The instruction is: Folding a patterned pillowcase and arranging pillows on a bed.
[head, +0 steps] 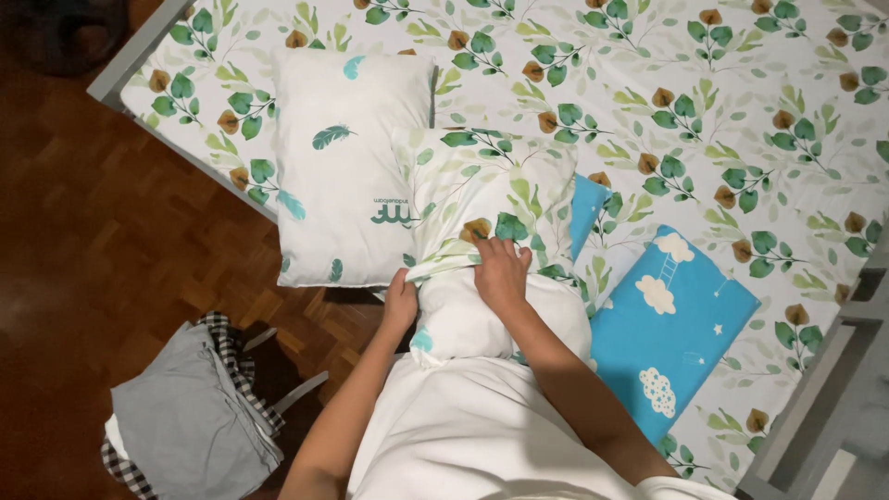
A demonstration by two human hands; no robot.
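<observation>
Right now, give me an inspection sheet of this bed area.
Surface: bed under a white sheet with a leaf print.
Job's things: white pillow, partly inside a leaf-print pillowcase.
Clutter: feather-print pillow alongside; blue cloud-print pillow to the right.
Hands: left hand grips the pillowcase edge; right hand presses on its opening.
Cables: nothing seen.
Surroundings: wooden floor; grey and checked clothes piled there.
</observation>
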